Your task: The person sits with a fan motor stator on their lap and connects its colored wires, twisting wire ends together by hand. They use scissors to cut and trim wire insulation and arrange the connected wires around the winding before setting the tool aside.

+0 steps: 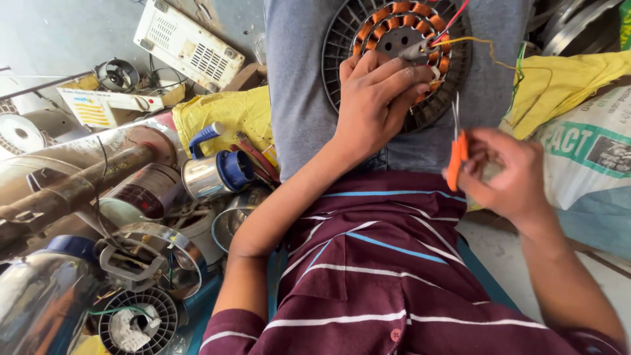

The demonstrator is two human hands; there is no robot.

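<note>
1. Person seated, seen from above; maroon striped shirt [381,263] at bottom, grey trousers [309,79] at top centre.
2. Left side: heap of metal parts. Long rusty pipe [72,187] lies across it, w/ shiny cylindrical motor housings [217,174], one w/ a blue end cap, just beside it.
3. Right side: white woven sack [585,148] w/ green print, near the right hand; yellow bag [565,82] above it, touching it.
4. Top left: white vented plastic casing [187,43] on grey concrete floor [59,33], a yellow-and-white carton [105,105] below it.
5. Motor stator [397,52], round, dark slotted ring w/ copper-orange coils, rests on the lap at top centre. Red and yellow wires [473,41] run off its right side.
6. Another yellow bag [227,112] lies left of the thigh, betw. the lap and the metal heap.
7. Bottom left: second, smaller slotted stator ring [138,322] w/ a green wire, well apart from both hands.
8. Left hand [374,98] lies on the stator's lower left; fingers bent, tips pressing on the coils, covering part of them.
9. Right hand [506,174] is right of the stator, not touching it; fingers curled round orange-handled scissors [457,148], blades pointing up, near-closed.
</note>
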